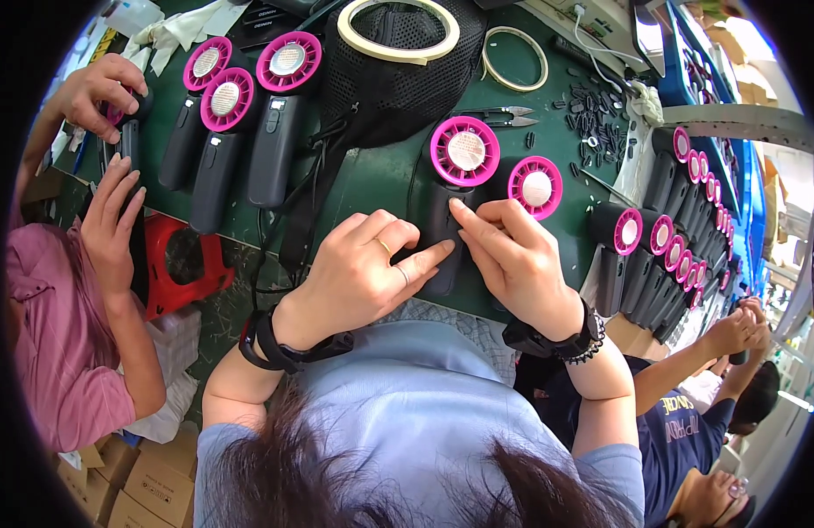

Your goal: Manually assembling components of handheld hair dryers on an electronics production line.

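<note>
A dark grey hair dryer [439, 220] with a magenta ring lies in front of me, its handle toward my body. My left hand [359, 273] is closed by the handle's lower part, thumb and forefinger on its side. My right hand [517, 260] is pinched over the handle, its fingertips pressing near the upper front. Whatever small piece may be between those fingertips is hidden. Just right of the ring stands a second hair dryer [536, 187], partly behind my right hand. Small black plastic pieces [592, 114] lie scattered farther right, with thread snips [511, 116] to their left.
Several hair dryers [215, 172] lie at the left; a long row [631, 260] lines the right. A black mesh bag [372, 97] carries a tape roll [343, 31]; another tape roll [544, 62] lies beside it. Co-workers sit on both sides, one handling a hair dryer [132, 145].
</note>
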`<state>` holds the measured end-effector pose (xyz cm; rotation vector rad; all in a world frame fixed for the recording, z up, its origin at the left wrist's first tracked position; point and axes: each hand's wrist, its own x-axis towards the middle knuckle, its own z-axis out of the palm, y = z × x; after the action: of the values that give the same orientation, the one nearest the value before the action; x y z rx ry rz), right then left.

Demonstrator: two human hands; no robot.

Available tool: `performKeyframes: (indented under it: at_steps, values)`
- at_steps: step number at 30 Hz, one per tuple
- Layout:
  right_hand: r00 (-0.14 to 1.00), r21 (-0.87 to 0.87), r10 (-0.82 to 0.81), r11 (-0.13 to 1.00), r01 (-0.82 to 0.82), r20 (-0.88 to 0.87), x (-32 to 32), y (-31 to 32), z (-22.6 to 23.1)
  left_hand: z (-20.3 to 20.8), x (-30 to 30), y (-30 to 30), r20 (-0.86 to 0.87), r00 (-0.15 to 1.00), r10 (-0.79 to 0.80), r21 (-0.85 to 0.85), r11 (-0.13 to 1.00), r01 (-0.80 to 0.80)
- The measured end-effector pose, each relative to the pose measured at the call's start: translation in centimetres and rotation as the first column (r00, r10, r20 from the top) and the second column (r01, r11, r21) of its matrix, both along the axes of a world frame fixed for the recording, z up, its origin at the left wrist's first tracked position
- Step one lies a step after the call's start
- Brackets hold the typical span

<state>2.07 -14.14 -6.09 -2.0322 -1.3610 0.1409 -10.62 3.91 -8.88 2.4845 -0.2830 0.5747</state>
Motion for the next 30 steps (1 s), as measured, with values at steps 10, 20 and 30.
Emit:
performKeyframes:
  at_steps: [10,20,30]
  values:
    - [0.997,-0.001,0.031,1.0,-0.031,0.067,-0.3,-0.2,-0.32,0.0,0.12,-0.03,0.003,1.0,-0.005,0.012,1.0,0.005]
    - [0.999,0.094,-0.035,0.995,0.035,0.005,-0.19,0.17,-0.44,-0.15,0.11,-0.1,0.041,0.999,-0.016,-0.009,1.0,0.016]
    - [0.995,0.061,-0.078,0.995,0.082,-0.06,-0.39,0.58,0.03,-0.14,0.53,-0.06,0.095,0.993,0.063,-0.025,0.998,-0.06]
